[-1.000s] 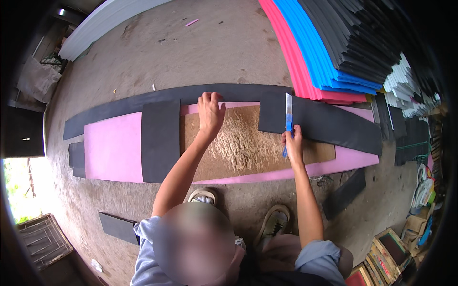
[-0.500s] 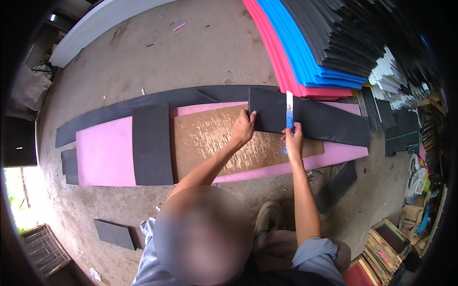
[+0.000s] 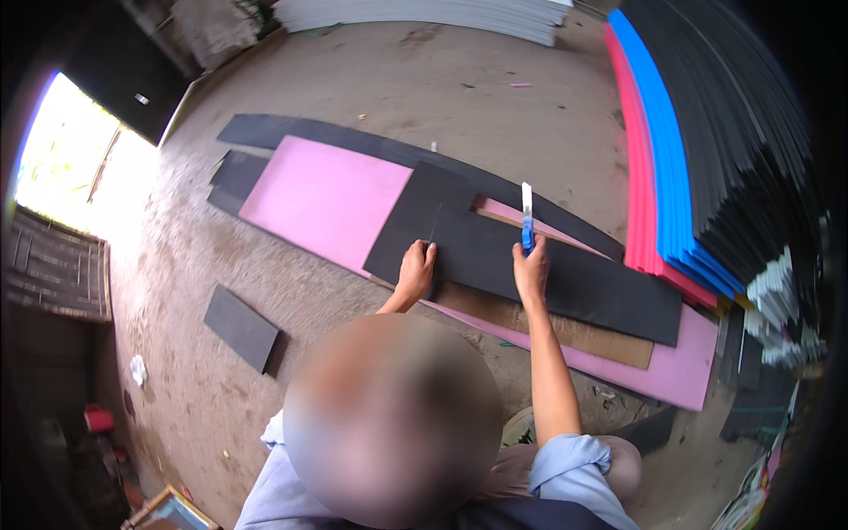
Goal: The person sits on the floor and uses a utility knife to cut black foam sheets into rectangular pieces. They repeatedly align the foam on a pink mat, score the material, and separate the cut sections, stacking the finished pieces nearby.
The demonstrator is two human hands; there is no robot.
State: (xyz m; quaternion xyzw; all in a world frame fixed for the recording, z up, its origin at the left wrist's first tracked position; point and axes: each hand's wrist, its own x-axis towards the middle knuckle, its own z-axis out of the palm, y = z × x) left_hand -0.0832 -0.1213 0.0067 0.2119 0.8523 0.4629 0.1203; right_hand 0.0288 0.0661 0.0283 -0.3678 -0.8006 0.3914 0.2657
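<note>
A utility knife with a blue handle (image 3: 528, 238) is gripped in my right hand (image 3: 530, 272), its pale blade pointing away from me over the work. Below the knife lies a long black foam strip (image 3: 583, 284). My left hand (image 3: 412, 272) is closed at the strip's left end, its thumb along the edge; its fingertips are partly hidden. That end now overlaps or meets a crosswise black foam piece (image 3: 397, 221). Underneath are a worn brown board (image 3: 609, 343) and pink foam sheet (image 3: 331, 190).
Another long black strip (image 3: 353, 132) runs along the far side. A small black offcut (image 3: 241, 327) lies on the concrete floor at left. Stacked red, blue and black foam sheets (image 3: 676, 194) rise at right. White sheets (image 3: 424, 16) stand at the back, with a bright doorway (image 3: 75, 150) at far left.
My view has swung to the left. The black strip has moved left along the board with my left hand, up to the crosswise piece. The knife stays in my right hand.
</note>
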